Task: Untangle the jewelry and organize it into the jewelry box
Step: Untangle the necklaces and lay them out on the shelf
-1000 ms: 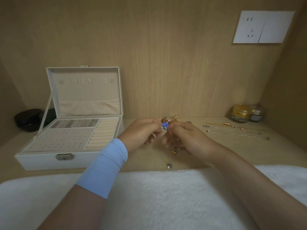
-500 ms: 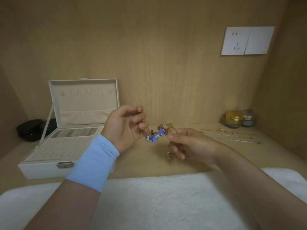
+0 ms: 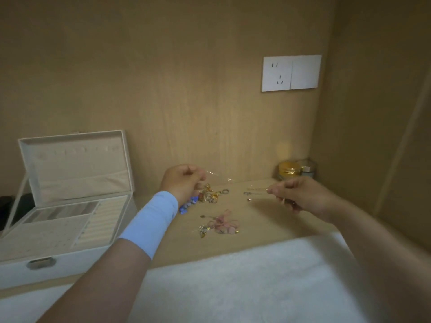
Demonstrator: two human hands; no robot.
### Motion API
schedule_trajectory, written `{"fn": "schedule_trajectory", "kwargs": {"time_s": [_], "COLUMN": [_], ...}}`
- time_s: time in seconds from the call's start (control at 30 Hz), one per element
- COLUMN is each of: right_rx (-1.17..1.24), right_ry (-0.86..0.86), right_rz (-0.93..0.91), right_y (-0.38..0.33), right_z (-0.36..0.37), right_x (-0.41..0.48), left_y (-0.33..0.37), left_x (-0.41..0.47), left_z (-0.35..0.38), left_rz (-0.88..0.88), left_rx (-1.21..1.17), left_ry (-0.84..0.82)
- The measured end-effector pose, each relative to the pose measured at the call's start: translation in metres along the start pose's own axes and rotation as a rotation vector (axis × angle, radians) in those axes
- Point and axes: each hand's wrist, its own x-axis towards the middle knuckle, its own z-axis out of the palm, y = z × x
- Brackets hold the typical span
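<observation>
Towel [image 3: 233, 283] covers the near edge, white & fluffy. Box [image 3: 70, 229] sits left on the shelf [image 3: 268, 220], lid [image 3: 74, 164] up, trays exposed. L hand [image 3: 184, 180] is raised mid-scene, fingers curled in tight. R hand [image 3: 303, 198] is off to the right, thumb & forefinger pinched narrow. Between them a thin chain [image 3: 256, 189] shows only as faint glints, approx taut, just above the shelf. It's too blurred to be sure both hands hold the same strand, but it looks so. Pile [image 3: 207, 200] lies on the shelf under & just right of the L hand: beads [image 3: 187, 205], gold bits [image 3: 211, 195], ring [image 3: 225, 191], w/ a pink piece [image 3: 224, 223] nearer. Most sorting seems left to do.

Handling: chain is prob v. light, limp & fine, easy to kink or snap if yanked. Best held at the ends w/ fingertips and kept lightly stretched so it doesn't re-knot, then lowered into the box. Beads & pink piece look bulkier, easier to grab.

Around: jars [image 3: 290, 170] far right by the wall, socket [image 3: 291, 73] above them, a dark thing [image 3: 7, 206] far left behind the box. In the way: the pile sits between chain & box, so a drooping chain could snag it. The lid & its strut [image 3: 15, 203] crowd the box's far & left sides; come in from near/right.
</observation>
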Motion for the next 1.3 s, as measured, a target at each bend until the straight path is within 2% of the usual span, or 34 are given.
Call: {"fn": "schedule_trajectory", "kwargs": {"time_s": [0.07,0.23,0.33,0.43,0.6,0.77,0.87,0.97,1.17,1.3], "right_rx": [-0.069,-0.225,-0.409,-0.511,-0.640,-0.788,-0.876,-0.840,-0.864,-1.034], "right_ry": [0.114,0.296,0.314,0.301,0.279,0.335,0.275,0.219,0.236,0.230], "right_rz": [0.011,0.084,0.142,0.198,0.290,0.209,0.131,0.129,0.127,0.065], "right_y": [0.017,0.056,0.070,0.075,0.076,0.065,0.061,0.066,0.069,0.056], "right_z": [-0.017,-0.042,-0.049,-0.054,-0.059,-0.053,-0.041,-0.030,-0.029,-0.020], "right_x": [0.002,0.009,0.011,0.011,0.015,0.008,0.007,0.008,0.010,0.003], "left_y": [-0.002,-0.017,-0.020,-0.023,-0.031,-0.034,-0.040,-0.047,-0.044,-0.033], "left_x": [0.005,0.018,0.019,0.022,0.026,0.021,0.013,0.010,0.008,0.003], "left_z": [0.021,0.070,0.090,0.100,0.106,0.108,0.111,0.113,0.110,0.095], "left_rz": [0.049,0.083,0.116,0.142,0.169,0.263,0.368,0.405,0.392,0.324], "left_rx": [0.208,0.753,0.986,1.105,1.118,1.028,0.954,1.016,1.112,0.952], "left_ry": [-0.018,-0.188,-0.256,-0.308,-0.286,-0.224,-0.336,-0.442,-0.483,-0.495]}}
